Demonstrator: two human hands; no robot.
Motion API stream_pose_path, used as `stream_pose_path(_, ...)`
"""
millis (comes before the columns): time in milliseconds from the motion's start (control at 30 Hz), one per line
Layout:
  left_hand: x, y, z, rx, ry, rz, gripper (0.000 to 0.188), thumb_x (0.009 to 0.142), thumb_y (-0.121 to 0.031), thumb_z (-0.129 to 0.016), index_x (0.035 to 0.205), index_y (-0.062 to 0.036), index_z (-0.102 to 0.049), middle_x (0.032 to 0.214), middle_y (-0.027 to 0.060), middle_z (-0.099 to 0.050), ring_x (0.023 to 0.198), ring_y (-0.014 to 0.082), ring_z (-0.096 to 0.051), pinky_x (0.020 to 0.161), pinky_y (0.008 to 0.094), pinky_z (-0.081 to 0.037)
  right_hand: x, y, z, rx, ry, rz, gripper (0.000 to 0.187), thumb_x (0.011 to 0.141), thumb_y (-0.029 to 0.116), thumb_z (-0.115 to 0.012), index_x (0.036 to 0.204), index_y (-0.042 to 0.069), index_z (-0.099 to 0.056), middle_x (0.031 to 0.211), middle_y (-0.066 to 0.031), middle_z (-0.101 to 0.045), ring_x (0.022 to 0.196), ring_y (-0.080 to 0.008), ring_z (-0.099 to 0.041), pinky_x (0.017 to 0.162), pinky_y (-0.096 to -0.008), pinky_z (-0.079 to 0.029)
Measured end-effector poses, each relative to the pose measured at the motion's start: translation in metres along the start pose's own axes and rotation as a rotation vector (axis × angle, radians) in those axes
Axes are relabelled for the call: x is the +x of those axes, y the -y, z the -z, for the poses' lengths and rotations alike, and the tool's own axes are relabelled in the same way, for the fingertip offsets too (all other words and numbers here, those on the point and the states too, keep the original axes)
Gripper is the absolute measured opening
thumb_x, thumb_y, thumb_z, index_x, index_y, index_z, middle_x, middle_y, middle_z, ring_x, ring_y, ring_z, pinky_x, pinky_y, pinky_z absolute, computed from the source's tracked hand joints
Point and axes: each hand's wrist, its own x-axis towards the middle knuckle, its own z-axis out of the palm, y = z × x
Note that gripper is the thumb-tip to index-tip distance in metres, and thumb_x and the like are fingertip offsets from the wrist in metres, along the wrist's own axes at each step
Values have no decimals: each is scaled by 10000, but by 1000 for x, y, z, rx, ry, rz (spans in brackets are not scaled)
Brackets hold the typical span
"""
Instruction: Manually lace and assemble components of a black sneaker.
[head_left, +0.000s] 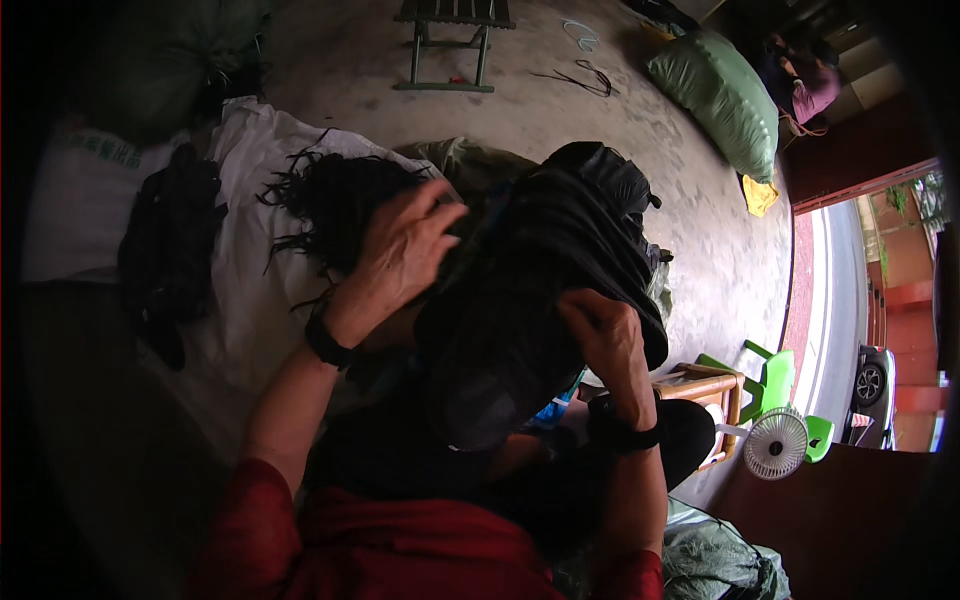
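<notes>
Across my lap and in front of me lies a bulky heap of black cloth, its upper part in folds. My right hand is closed at the heap's right side, thumb and fingers pinching the black cloth. Raised left of the heap, my left hand has its fingers apart and holds nothing. Just beyond it is a tangle of thin black strips, resting on a white sheet. Dark shade hides the details of the cloth near my knees.
Another dark cloth hangs at the left. A slatted folding stool and a dark cord are on the far floor. To the right are a full green sack, a bamboo-framed seat, a white fan and a person.
</notes>
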Motion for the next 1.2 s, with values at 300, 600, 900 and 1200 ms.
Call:
stream_pose_path(300,45,-28,-45,-758,603,-219,344,798,-64,-678,1137,-45,-622,1109,109,-665,1057,237,-631,933,339,-454,11,17,6,107,171,-133,205,815,148,-643,922,-16,-703,718,-129,-675,675,-152,-648,667,-305,-488)
stream_pose_path(600,47,-29,-43,-885,674,-160,259,750,-2,-688,988,-22,-587,972,82,-643,988,207,-605,882,334,-445,13,11,-2,-113,151,-13,223,794,196,-623,949,74,-727,805,-188,-694,780,-362,-684,713,-427,-533)
stream_pose_path(900,40,-28,-48,-723,635,-295,630,638,-127,-825,1170,-35,-500,1122,122,-566,1104,280,-551,944,367,-434,10,17,-16,-438,-19,-38,183,813,212,-603,886,74,-700,743,-207,-670,734,-402,-666,679,-485,-526)
stream_pose_path(1200,21,-25,-48,-883,578,-222,729,695,-127,-823,1311,-40,-442,1319,122,-509,1281,260,-471,1077,358,-367,-61,-69,38,-203,-520,-345,178,897,149,-575,968,-1,-639,684,-120,-613,646,-212,-632,646,-358,-545)
